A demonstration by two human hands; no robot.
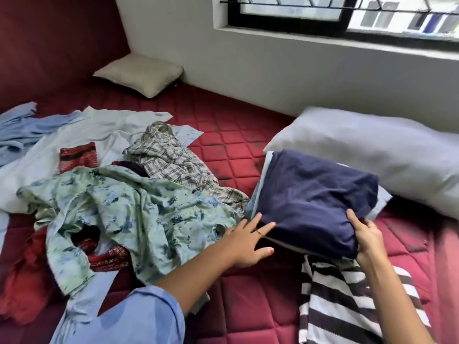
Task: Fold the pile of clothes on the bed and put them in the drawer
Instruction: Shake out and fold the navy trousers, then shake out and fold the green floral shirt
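At right of centre, the right hand (367,236) grips the folded navy garment (313,199) while the left hand (250,240) rests straight-fingered against its left edge.

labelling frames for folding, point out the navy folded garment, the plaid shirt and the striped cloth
navy folded garment (313,194), head view, middle of its top face
plaid shirt (171,157), head view, crumpled middle
striped cloth (335,306), head view, a dark stripe

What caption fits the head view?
Both hands, left hand and right hand, hold folded navy cloth beside unfolded clothes on bed.
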